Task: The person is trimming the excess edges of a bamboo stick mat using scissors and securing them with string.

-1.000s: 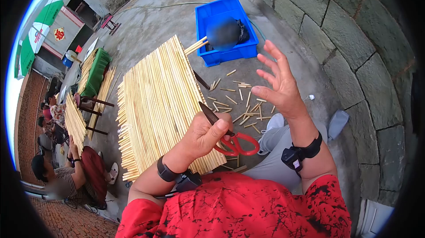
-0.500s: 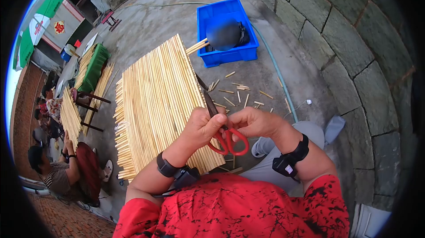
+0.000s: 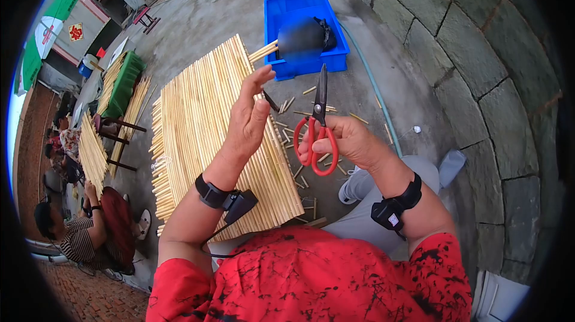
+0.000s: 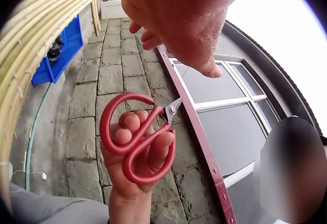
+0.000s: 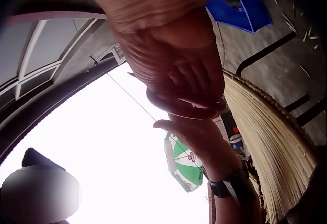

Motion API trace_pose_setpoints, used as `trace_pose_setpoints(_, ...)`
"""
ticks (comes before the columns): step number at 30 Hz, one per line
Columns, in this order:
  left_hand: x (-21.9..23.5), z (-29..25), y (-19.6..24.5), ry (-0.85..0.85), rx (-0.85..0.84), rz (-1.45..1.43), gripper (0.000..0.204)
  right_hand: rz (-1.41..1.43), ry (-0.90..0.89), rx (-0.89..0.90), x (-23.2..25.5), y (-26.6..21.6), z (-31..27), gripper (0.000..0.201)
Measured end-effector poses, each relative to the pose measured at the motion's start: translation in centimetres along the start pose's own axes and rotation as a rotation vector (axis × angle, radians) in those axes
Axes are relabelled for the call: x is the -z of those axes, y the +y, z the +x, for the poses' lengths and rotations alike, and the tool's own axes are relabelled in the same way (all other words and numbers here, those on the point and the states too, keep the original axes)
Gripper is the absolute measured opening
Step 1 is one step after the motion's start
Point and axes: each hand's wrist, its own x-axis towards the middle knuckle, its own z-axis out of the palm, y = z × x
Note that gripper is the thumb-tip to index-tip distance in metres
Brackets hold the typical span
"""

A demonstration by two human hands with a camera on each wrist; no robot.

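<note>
Red-handled scissors (image 3: 321,95) stand upright in my right hand (image 3: 353,142), dark blades pointing away from me and together. My right fingers curl round the handle loops, as the left wrist view also shows with the red loops (image 4: 106,124). My left hand (image 3: 244,121) is raised over a mat of pale sticks (image 3: 203,124), palm turned toward the scissors, its fingers loosely extended and holding nothing. The mat, tied in rows side by side, lies on a stand in front of me, left of the scissors.
A blue crate (image 3: 311,70) with a black bag stands beyond the mat. Short cut stick pieces (image 3: 359,118) litter the concrete near a hose (image 3: 371,76). At left, a seated person (image 3: 84,235) handles another stick mat (image 3: 93,157). A stone-block wall (image 3: 461,70) borders the right.
The scissors have passed from my left hand to my right, which came in from the right. My left hand has let go and moved up and left over the mat.
</note>
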Motion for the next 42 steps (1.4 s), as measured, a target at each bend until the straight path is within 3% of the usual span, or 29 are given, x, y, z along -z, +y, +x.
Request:
trace_pose_setpoints(2,2.7,2.0,-3.0,0.043,-0.002,0.140,0.063,0.042,0.152,0.122,0.5,-0.6,0.3,0.027)
trace_pose_setpoints(3,4.1,3.0,-5.2,0.052,0.011,0.246,0.062,0.043,0.153,0.121,1.0,-0.5,0.5,0.027)
trace_pose_setpoints(6,8.7,5.3,-13.6,0.056,0.182,0.589,0.064,0.027,0.484,0.260,2.1,-0.1,0.9,0.026)
trace_pose_setpoints(7,10.0,5.7,-15.8,0.038,0.225,0.688,0.065,0.027,0.488,0.262,2.2,-0.1,0.9,0.026)
trace_pose_setpoints(8,10.4,5.6,-16.2,0.038,0.223,0.684,0.065,-0.015,0.524,0.209,2.4,0.0,0.8,0.025)
trace_pose_setpoints(10,10.9,5.3,-17.2,0.015,0.499,1.039,0.067,-0.065,0.558,0.158,2.7,0.2,0.9,0.025)
trace_pose_setpoints(11,10.6,4.6,-18.0,0.020,0.498,1.035,0.067,-0.192,0.582,0.167,2.9,0.9,1.1,0.024)
trace_pose_setpoints(13,9.6,2.8,-19.6,-0.049,0.655,1.051,0.069,-0.322,0.600,0.177,3.2,1.8,1.3,0.023)
trace_pose_setpoints(17,9.5,2.5,-19.3,-0.022,0.626,1.042,0.068,-0.530,0.545,0.135,2.7,2.4,1.6,0.023)
trace_pose_setpoints(19,9.4,2.6,-19.1,-0.012,0.631,1.031,0.068,-1.016,0.628,0.082,2.4,2.5,1.7,0.034)
trace_pose_setpoints(20,9.3,2.6,-18.9,-0.017,0.641,1.043,0.067,-1.090,0.659,0.107,2.1,2.7,1.8,0.038)
trace_pose_setpoints(27,9.2,2.4,-18.7,0.011,0.631,1.025,0.067,-1.224,0.554,0.097,2.2,3.0,2.0,0.038)
trace_pose_setpoints(29,9.1,2.5,-18.7,0.015,0.631,1.022,0.067,-1.239,0.532,-0.067,2.2,2.9,2.1,0.043)
trace_pose_setpoints(33,9.0,2.5,-18.3,0.008,0.651,1.028,0.066,-1.202,0.527,-0.098,3.1,4.0,2.4,0.041)
trace_pose_setpoints(35,9.0,2.5,-18.2,0.012,0.654,1.021,0.066,-1.368,0.574,0.149,4.0,5.2,2.7,0.039)
trace_pose_setpoints(39,9.0,2.6,-18.0,0.018,0.657,1.006,0.066,-1.447,0.602,0.190,5.0,6.3,3.6,0.038)
trace_pose_setpoints(42,8.9,2.6,-17.9,0.015,0.669,0.995,0.065,-1.268,0.585,0.187,5.6,6.4,4.5,0.040)
